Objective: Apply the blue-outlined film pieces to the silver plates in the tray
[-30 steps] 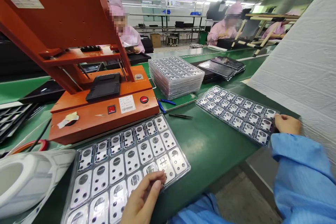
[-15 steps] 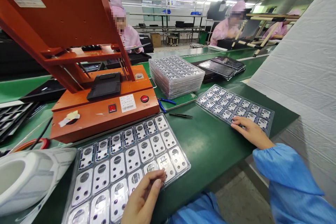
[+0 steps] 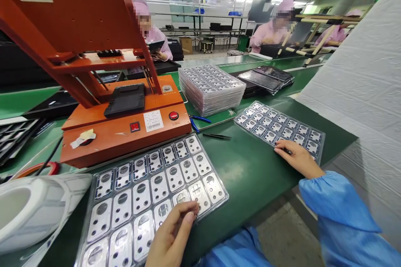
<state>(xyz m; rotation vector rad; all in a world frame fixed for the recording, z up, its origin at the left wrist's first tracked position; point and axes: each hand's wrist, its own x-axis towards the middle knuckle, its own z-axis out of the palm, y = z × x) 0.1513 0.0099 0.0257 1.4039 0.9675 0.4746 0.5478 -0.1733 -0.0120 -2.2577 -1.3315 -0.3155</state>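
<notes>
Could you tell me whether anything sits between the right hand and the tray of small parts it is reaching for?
Nothing visible does. The right hand already rests on the near edge of the right tray. The tweezers lie off to its left on the green table.

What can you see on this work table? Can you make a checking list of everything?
Surface: green table, partly bare.
Job's things: near tray of metal plates; far tray of smaller parts.
Clutter: orange press machine, stack of trays, black tweezers, blue-handled tool, white holder.
Hands: left hand fingertips on near tray; right hand flat on far tray's edge.
Cables: red and black ones left of machine.
Surroundings: people in pink coats at other benches; white foam sheet on right.
</notes>
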